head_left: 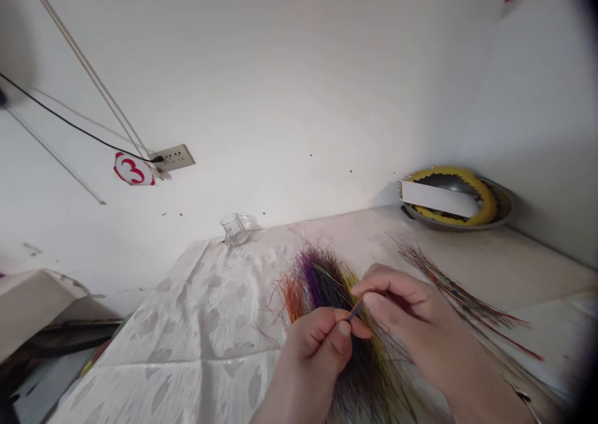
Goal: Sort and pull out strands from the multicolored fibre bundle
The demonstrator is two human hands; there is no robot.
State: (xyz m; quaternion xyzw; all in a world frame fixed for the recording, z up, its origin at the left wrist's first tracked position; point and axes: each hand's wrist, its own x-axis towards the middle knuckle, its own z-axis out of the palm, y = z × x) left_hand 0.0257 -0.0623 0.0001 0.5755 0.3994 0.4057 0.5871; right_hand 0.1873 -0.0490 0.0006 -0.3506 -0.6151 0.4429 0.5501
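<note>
White-draped table (177, 324): at lower centre, a bundle of multicoloured bristles (322, 284) lies beneath left hand (315, 349) and right hand (402, 306), both bent inward, fingers (374, 304) pinched narrowly on a short dark rod (355, 310). Round tag (133, 169), upper left, reads "3".

Fibre bunch (322, 284) — purple, orange, yellow, black; tablecloth (154, 349) — white w/ leaf print.

The left hand (317, 343) curls closed, thumb on top, just beside the right hand (402, 312), whose thumb and forefinger pinch inward; both wrists angle toward the bottom.
</note>
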